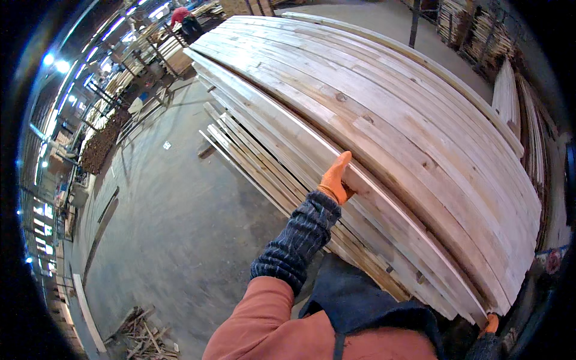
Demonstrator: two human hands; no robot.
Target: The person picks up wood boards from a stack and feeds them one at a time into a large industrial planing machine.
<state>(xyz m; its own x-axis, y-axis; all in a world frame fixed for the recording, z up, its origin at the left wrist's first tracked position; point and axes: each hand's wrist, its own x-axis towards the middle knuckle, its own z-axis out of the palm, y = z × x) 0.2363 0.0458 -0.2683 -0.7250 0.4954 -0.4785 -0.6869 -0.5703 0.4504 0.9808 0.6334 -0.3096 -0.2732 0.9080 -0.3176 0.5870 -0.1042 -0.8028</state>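
Observation:
My left hand (338,180), in an orange glove, grips the long edge of a pale wooden board (288,125), its thumb up along the edge and its other fingers mostly hidden. The board stands tilted on edge along the left side of a wide stack of planks (384,120), with a dark gap between them. At the board's near end, my right hand (491,324), also gloved in orange, is closed on the corner; only part of it shows.
More boards (252,159) lie lower, left of the stack. Scrap wood (144,336) is heaped on the concrete floor (174,240). Long planks (507,99) lean at the right, near a metal post (414,24). A person in red (182,17) is far off beyond the stack.

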